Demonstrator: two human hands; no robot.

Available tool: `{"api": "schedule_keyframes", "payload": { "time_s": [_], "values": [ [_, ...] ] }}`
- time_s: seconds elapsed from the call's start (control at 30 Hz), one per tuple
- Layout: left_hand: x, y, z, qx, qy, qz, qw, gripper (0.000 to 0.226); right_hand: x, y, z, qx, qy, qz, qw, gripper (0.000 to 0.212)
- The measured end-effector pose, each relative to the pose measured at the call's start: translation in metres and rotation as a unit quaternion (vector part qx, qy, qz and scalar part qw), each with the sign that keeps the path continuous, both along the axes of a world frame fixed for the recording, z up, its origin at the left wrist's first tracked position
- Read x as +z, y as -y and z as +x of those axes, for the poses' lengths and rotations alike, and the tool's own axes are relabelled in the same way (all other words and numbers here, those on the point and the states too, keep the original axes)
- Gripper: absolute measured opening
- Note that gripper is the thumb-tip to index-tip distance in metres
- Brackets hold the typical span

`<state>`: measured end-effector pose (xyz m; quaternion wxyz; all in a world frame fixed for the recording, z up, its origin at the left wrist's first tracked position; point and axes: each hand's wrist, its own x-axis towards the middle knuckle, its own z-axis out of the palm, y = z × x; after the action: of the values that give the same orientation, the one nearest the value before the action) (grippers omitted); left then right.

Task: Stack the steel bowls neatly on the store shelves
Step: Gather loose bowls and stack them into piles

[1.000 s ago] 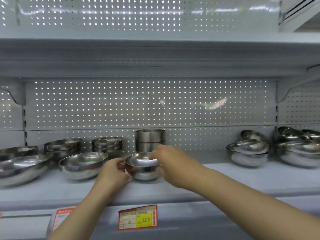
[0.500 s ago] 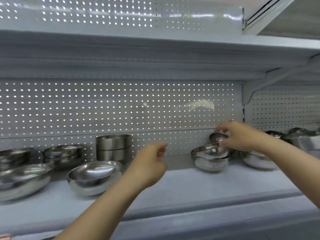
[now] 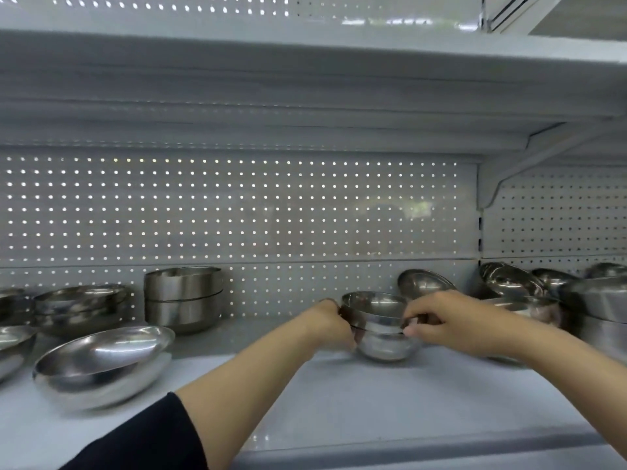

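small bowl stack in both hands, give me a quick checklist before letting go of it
1. Left hand grips the small bowl stack on its left side: ok.
2. Right hand pinches the rim on the right side: ok.
3. Upper bowl nested level in the lower one: ok, rims look parallel.
4. Stack base resting flat on the shelf: cannot tell, the contact line is shadowed.
5. Bare shelf in front of and left of the stack: ok.
6. Tilted bowl behind the stack clear of it: cannot tell, the right hand hides the gap.
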<state>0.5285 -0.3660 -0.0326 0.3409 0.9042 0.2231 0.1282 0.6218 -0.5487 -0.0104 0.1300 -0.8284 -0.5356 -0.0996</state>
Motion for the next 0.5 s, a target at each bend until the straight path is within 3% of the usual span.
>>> {"api": "schedule_keyframes", "payload": {
  "time_s": [0.13, 0.23, 0.4, 0.5],
  "values": [
    [-0.005, -0.003, -0.002, -0.023, 0.038, -0.08, 0.996, 0.042, 0.0, 0.0, 0.001, 0.008, -0.021, 0.0, 1.0, 0.015],
    [-0.01, -0.005, -0.005, -0.052, 0.057, -0.106, 0.991, 0.053, 0.005, 0.002, 0.003, 0.003, 0.021, 0.009, 1.0, 0.013],
    [-0.012, -0.002, -0.006, -0.059, 0.067, -0.111, 0.99, 0.048, 0.013, 0.001, 0.001, 0.01, 0.056, -0.006, 0.998, 0.012],
    [-0.013, -0.002, -0.005, -0.056, 0.061, -0.107, 0.991, 0.045, 0.008, 0.005, 0.004, 0.006, 0.014, 0.029, 0.999, 0.012]
  ]
}}
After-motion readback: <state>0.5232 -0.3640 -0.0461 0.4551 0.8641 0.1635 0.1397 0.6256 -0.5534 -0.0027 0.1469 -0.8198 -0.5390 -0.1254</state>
